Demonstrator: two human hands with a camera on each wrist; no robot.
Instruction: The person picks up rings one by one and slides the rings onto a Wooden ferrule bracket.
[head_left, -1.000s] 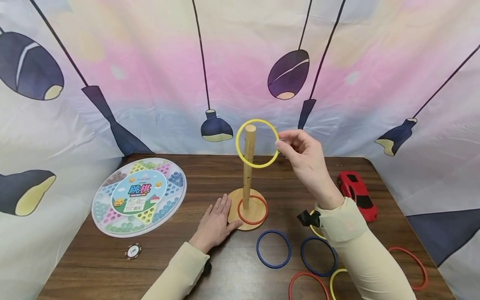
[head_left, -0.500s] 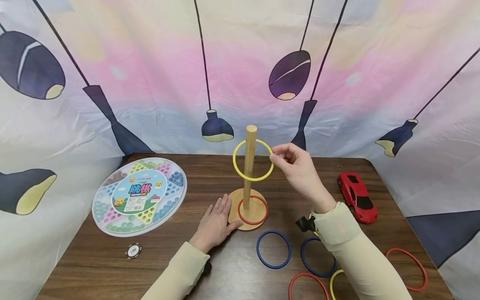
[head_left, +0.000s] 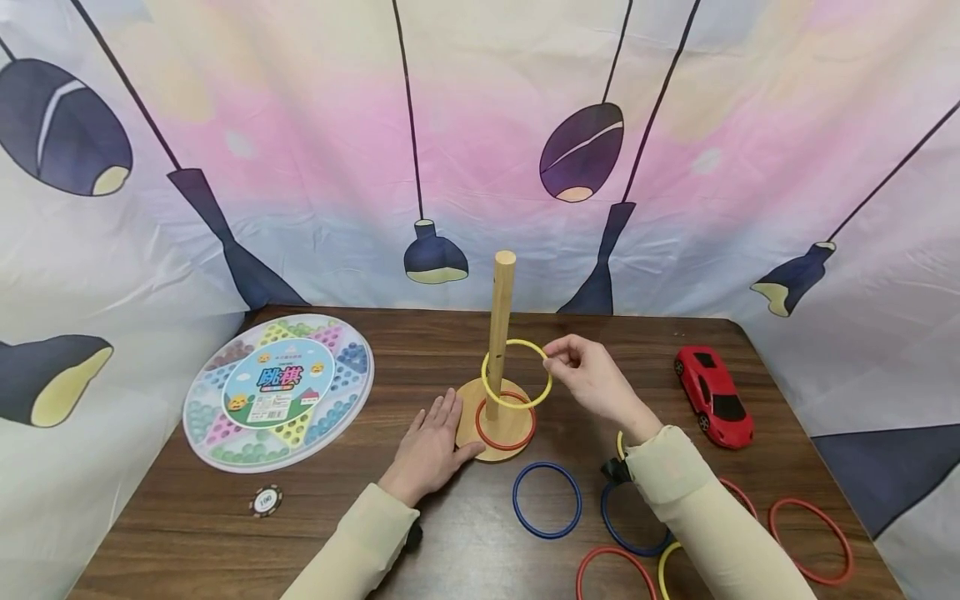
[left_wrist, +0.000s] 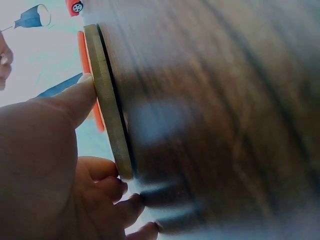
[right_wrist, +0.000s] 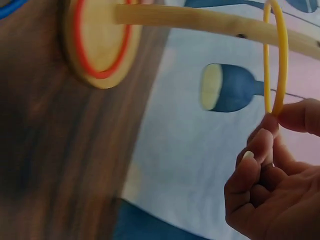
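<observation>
Fingertips (right_wrist: 267, 131) of right hand (head_left: 596, 382) pinch yellow ring (head_left: 516, 373), encircling wooden peg (head_left: 499, 325) low, above red ring (head_left: 506, 421) on round base (head_left: 495, 442) | left hand (head_left: 431, 448) flat, fingers straight, thumb against base edge | blue ring (head_left: 547, 499) just beside base | red toy car (head_left: 713, 396) well apart

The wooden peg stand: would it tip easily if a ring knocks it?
Probably somewhat. The wooden peg stand is a tall thin post on a small round base, so likely top-heavy. The left hand rests against the base edge, which suggests bracing. The yellow ring, pinched by the right hand, keeps its shape, so it is likely stiff and light.
</observation>
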